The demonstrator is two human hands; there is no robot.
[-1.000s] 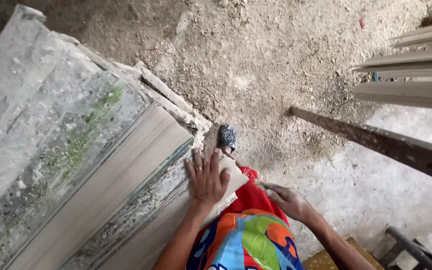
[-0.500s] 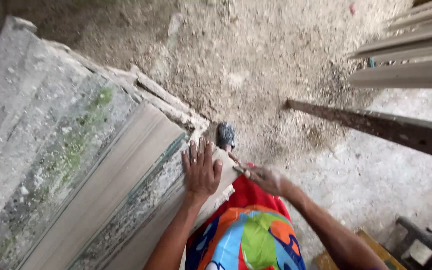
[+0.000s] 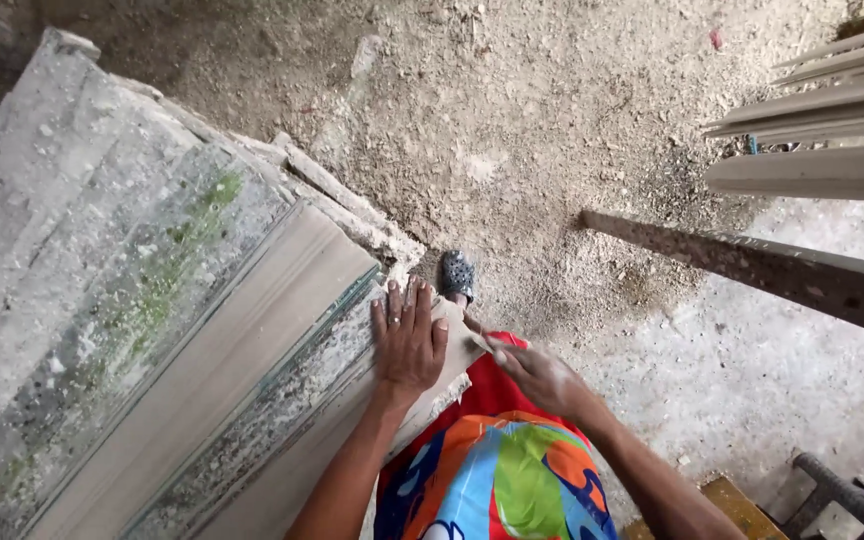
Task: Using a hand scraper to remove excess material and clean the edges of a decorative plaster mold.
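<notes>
slabs (image 3: 202,330): rough dusty stone, mossy | floor (image 3: 752,370): matt concrete, sawdust-strewn

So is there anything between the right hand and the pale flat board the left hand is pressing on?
Nothing visible. The right hand already meets the end corner of the pale flat board, while the left hand lies flat on it.

I'm standing in a rough woodworking yard. Sawdust (image 3: 512,150) covers the ground before me. Dusty boards (image 3: 202,350) lean stacked, with pale planks (image 3: 812,170) nearby.
</notes>
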